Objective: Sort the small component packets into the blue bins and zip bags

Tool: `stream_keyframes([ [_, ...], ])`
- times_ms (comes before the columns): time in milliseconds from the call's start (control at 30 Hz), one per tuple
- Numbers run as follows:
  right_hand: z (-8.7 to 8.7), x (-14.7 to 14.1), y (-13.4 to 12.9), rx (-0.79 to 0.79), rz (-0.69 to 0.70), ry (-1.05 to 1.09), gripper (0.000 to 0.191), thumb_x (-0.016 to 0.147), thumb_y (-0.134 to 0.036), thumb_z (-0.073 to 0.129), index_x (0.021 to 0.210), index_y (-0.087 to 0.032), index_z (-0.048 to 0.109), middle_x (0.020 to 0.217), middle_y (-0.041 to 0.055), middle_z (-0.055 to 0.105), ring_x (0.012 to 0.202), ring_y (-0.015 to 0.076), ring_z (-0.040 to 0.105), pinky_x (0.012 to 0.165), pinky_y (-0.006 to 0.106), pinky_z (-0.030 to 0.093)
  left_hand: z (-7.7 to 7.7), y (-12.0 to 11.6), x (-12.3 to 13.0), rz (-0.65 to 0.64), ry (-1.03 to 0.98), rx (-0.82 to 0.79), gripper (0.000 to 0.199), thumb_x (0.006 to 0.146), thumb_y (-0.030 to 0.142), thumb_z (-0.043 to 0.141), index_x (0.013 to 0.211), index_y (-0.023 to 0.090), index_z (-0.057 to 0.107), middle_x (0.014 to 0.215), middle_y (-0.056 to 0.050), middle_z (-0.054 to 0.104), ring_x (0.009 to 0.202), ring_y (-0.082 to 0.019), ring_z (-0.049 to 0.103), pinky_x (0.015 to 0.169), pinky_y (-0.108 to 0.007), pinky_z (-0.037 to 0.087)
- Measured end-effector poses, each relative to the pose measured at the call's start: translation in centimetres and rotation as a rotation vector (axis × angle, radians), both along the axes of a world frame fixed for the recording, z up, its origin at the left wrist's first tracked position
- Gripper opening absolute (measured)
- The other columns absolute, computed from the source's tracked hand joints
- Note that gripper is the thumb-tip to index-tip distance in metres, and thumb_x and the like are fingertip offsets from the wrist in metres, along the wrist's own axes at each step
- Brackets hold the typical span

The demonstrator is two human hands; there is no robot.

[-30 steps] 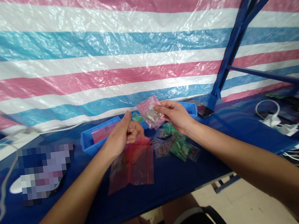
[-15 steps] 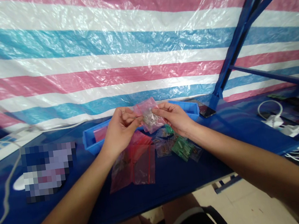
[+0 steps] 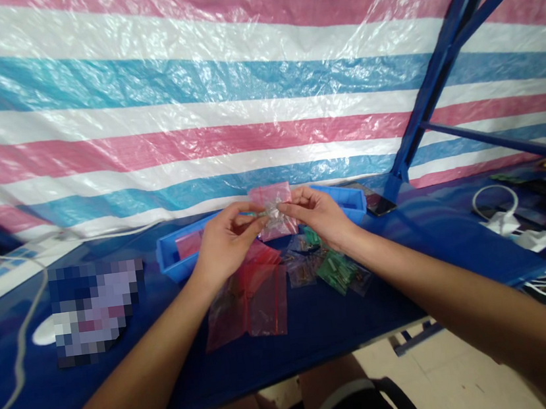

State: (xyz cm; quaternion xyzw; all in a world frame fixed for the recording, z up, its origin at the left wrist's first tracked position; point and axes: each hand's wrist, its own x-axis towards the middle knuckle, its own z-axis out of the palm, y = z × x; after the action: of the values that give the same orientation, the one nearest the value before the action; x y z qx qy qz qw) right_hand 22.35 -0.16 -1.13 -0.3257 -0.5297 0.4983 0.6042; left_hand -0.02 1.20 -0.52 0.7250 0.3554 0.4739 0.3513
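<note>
A small pink zip-lock bag [image 3: 272,194] is held up between both hands, above the blue table. My left hand [image 3: 230,236] pinches its left side and my right hand [image 3: 317,215] pinches its right side, thumbs facing me. Something clear and shiny shows at the bag's middle; its kind I cannot make out. Below lie flat pink zip-lock bags [image 3: 268,301], partly overlapping. To their right are small clear bags of metal pieces [image 3: 302,270] and green bags with thin parts [image 3: 337,273].
Behind the hands stands a blue plastic bin [image 3: 173,260] with pink bags inside. A phone [image 3: 380,203] lies right of it. White cables and adapters [image 3: 504,222] are at the right, a blurred-out item [image 3: 97,312] at the left. A striped tarp [image 3: 191,108] hangs behind the table.
The pink bag has turned from tilted to nearly upright in my hands. My left hand has shifted slightly right and down. Both hands keep their pinch.
</note>
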Motion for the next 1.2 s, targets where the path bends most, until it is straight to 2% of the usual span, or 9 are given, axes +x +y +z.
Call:
stream_keyframes([
  [200, 0.4, -0.2, -0.8, 0.065, -0.043, -0.060, 0.044, 0.071, -0.056, 0.099, 0.086, -0.026, 0.071, 0.081, -0.0027, 0.073, 0.077, 0.0169, 0.066, 0.078, 0.032, 0.054, 0.7, -0.8, 0.0, 0.135, 0.239, 0.407, 0.026, 0.098, 0.047, 0.078, 0.111, 0.026, 0.087, 0.141, -0.012, 0.069, 0.129, -0.031, 0.065, 0.113, -0.048, 0.052],
  [267, 0.6, -0.4, -1.2, 0.082, 0.013, -0.073, 0.041, 0.073, -0.057, 0.098, 0.089, -0.027, 0.074, 0.087, -0.0004, 0.077, 0.086, 0.0200, 0.071, 0.086, 0.035, 0.057, 0.9, -1.4, 0.2, 0.172, 0.300, 0.462, 0.031, 0.096, 0.049, 0.081, 0.118, 0.028, 0.088, 0.148, -0.013, 0.064, 0.127, -0.031, 0.062, 0.111, -0.048, 0.053],
  [433, 1.3, -0.6, -2.1, 0.074, 0.220, -0.017, 0.049, 0.089, -0.073, 0.080, 0.107, -0.027, 0.083, 0.115, 0.0065, 0.083, 0.114, 0.0263, 0.076, 0.106, 0.041, 0.057, 0.9, -1.7, 0.3, 0.094, 0.228, 0.350, 0.038, 0.100, 0.050, 0.077, 0.129, 0.026, 0.083, 0.133, -0.011, 0.073, 0.110, -0.026, 0.071, 0.088, -0.036, 0.057],
  [567, 1.8, -0.2, -2.4, -0.013, 0.319, 0.155, 0.074, 0.088, -0.091, 0.063, 0.123, -0.028, 0.080, 0.135, 0.0105, 0.079, 0.132, 0.0326, 0.069, 0.105, 0.047, 0.060, 0.6, -0.5, -0.2, 0.239, 0.056, 0.229, 0.034, 0.100, 0.049, 0.075, 0.120, 0.022, 0.084, 0.114, -0.007, 0.081, 0.101, -0.024, 0.073, 0.089, -0.034, 0.055],
  [700, 2.0, 0.3, -2.4, -0.013, 0.265, 0.257, 0.086, 0.081, -0.099, 0.060, 0.139, -0.036, 0.070, 0.155, 0.0086, 0.065, 0.138, 0.0341, 0.064, 0.095, 0.049, 0.064, 0.4, 0.6, -0.8, 0.333, -0.124, 0.111, 0.038, 0.091, 0.050, 0.083, 0.114, 0.019, 0.081, 0.089, -0.002, 0.074, 0.078, -0.018, 0.063, 0.076, -0.029, 0.050],
  [800, 1.9, 0.5, -2.2, -0.032, 0.203, 0.277, 0.078, 0.072, -0.092, 0.079, 0.125, -0.036, 0.067, 0.135, 0.0054, 0.070, 0.117, 0.0280, 0.069, 0.078, 0.039, 0.064, 0.5, 0.9, -0.9, 0.343, -0.217, 0.089, 0.040, 0.086, 0.049, 0.085, 0.112, 0.019, 0.078, 0.087, 0.000, 0.069, 0.077, -0.017, 0.061, 0.075, -0.028, 0.049],
  [900, 2.0, 0.5, -2.0, -0.070, 0.180, 0.288, 0.064, 0.064, -0.068, 0.100, 0.092, -0.029, 0.057, 0.093, -0.0026, 0.063, 0.076, 0.0149, 0.057, 0.051, 0.021, 0.043, 0.7, 0.8, -0.8, 0.335, -0.247, 0.091, 0.038, 0.085, 0.048, 0.086, 0.109, 0.019, 0.077, 0.083, 0.001, 0.064, 0.075, -0.016, 0.059, 0.074, -0.028, 0.048],
  [1000, 2.4, 0.2, -2.0, -0.081, 0.111, 0.266, 0.075, 0.064, -0.055, 0.105, 0.073, -0.026, 0.037, 0.069, -0.0072, 0.039, 0.057, 0.0100, 0.028, 0.042, 0.022, 0.019, 0.9, 0.5, -0.6, 0.335, -0.220, 0.088, 0.038, 0.087, 0.049, 0.085, 0.110, 0.020, 0.078, 0.078, 0.003, 0.058, 0.070, -0.015, 0.054, 0.069, -0.028, 0.044],
  [1200, 2.1, -0.5, -1.8, -0.050, -0.093, 0.266, 0.090, 0.067, -0.053, 0.105, 0.063, -0.027, 0.018, 0.056, -0.0111, 0.019, 0.048, 0.0058, 0.013, 0.037, 0.026, 0.013, 1.1, 0.1, -0.3, 0.309, -0.181, 0.088, 0.038, 0.087, 0.051, 0.084, 0.108, 0.020, 0.078, 0.072, 0.004, 0.056, 0.067, -0.015, 0.052, 0.067, -0.028, 0.042],
])
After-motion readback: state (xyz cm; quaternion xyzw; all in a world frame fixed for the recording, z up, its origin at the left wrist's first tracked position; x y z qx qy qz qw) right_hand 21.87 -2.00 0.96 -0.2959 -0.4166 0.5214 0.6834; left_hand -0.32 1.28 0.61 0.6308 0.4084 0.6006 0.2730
